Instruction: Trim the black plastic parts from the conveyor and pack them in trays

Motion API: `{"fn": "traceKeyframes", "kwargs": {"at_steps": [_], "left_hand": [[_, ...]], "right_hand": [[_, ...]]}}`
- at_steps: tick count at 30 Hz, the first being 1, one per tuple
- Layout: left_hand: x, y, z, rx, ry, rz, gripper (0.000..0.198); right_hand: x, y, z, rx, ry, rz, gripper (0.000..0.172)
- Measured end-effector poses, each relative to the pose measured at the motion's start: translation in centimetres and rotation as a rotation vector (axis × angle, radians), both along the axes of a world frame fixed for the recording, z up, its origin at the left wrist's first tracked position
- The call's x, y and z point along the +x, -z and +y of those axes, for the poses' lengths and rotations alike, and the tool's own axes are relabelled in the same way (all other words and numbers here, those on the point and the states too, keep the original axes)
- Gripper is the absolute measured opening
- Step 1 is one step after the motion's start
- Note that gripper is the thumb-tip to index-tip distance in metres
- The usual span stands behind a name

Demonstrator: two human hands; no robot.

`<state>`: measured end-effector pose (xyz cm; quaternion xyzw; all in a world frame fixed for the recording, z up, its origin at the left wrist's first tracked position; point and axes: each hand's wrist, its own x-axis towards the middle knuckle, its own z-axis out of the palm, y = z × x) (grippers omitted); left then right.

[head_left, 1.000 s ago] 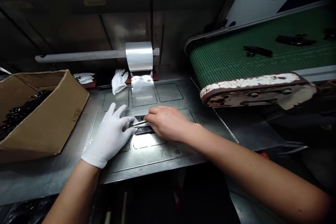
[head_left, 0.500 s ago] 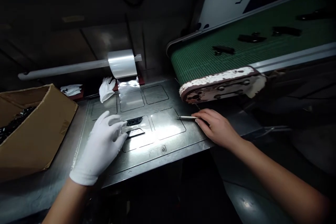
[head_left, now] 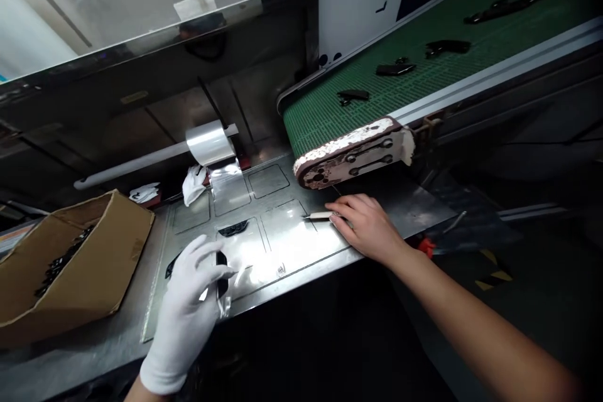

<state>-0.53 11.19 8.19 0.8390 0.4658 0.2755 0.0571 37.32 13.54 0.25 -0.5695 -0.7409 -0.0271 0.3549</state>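
My left hand, in a white glove, has its fingers closed round a small black plastic part at the front of the metal plate. Clear film hangs off that part, partly hidden by the fingers. Just behind it lies a second black part on the plate. A further dark piece peeks out left of the glove. My bare right hand rests near the plate's right side, gripping a slim craft knife with a pale handle and a dark tip pointing left.
A roll of clear film sits on a white rod, its end drawn onto the plate. White gloves lie beside it. At left stands a cardboard box of black parts. A green conveyor belt carries several black parts.
My left hand has drawn toward the plate's front edge, taking a black part off the plate along with film. The right hand still holds the knife. The view has shifted.
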Motion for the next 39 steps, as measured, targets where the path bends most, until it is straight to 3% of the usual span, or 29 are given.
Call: {"fn": "traceKeyframes", "kwargs": {"at_steps": [3, 5, 8, 9, 10, 12, 14, 16, 19, 21, 24, 27, 31, 34, 36, 39], "left_hand": [[-0.1, 0.7, -4.5, -0.049, -0.075, -0.384, 0.024], [0.2, 1.8, -6.8, -0.02, -0.107, -0.492, 0.034], [0.5, 3.8, -9.3, 0.075, -0.159, -0.353, 0.041], [0.4, 4.4, -10.0, 0.096, -0.163, -0.284, 0.042], [0.2, 4.9, -10.7, 0.102, -0.166, -0.24, 0.043], [-0.6, 6.0, -11.9, 0.054, -0.172, -0.27, 0.043], [-1.7, 7.1, -13.0, -0.11, -0.23, -0.452, 0.035], [-2.9, 8.3, -14.0, -0.373, -0.36, -0.744, 0.025], [-4.3, 10.0, -15.5, -0.713, -0.533, -1.117, 0.038], [-5.1, 11.1, -16.5, -0.868, -0.546, -1.217, 0.051], [-6.8, 12.4, -18.3, -1.03, -0.568, -1.295, 0.04], [-9.9, 13.3, -21.3, -1.06, -0.764, -1.264, 0.022], [-16.2, 14.7, -26.3, -0.909, -1.283, -1.134, 0.024], [-20.2, 16.9, -28.8, -0.762, -1.602, -1.047, 0.03], [-21.5, 18.6, -29.4, -0.741, -1.716, -0.967, 0.033], [-21.7, 20.4, -29.5, -0.828, -1.758, -0.807, 0.035]], "right_hand": [[-2.7, -1.3, -2.0, 0.057, -0.001, 0.133, 0.031], [-6.7, -2.2, -4.5, -0.035, -0.142, 0.372, 0.026], [-14.0, -2.5, -9.2, -0.63, -0.584, 0.808, 0.024], [-16.1, -2.1, -10.6, -0.827, -0.664, 0.92, 0.027], [-17.7, -1.6, -11.9, -0.986, -0.684, 1.008, 0.03], [-19.9, 0.1, -13.4, -1.149, -0.586, 1.089, 0.035], [-21.0, 2.0, -13.4, -1.197, -0.506, 1.049, 0.037], [-21.8, 3.7, -12.5, -1.205, -0.522, 0.965, 0.037], [-23.2, 4.9, -11.5, -1.261, -0.642, 0.825, 0.036], [-24.4, 5.2, -11.6, -1.348, -0.768, 0.69, 0.036], [-26.4, 5.6, -12.4, -1.455, -0.911, 0.448, 0.038], [-27.8, 6.5, -13.4, -1.478, -0.974, 0.264, 0.035], [-27.6, 8.7, -13.7, -1.449, -0.961, 0.16, 0.034], [-26.5, 10.5, -13.2, -1.408, -0.882, 0.108, 0.035], [-25.6, 11.1, -12.8, -1.366, -0.843, 0.096, 0.036], [-23.8, 11.7, -12.3, -1.327, -0.793, 0.122, 0.036]]}}
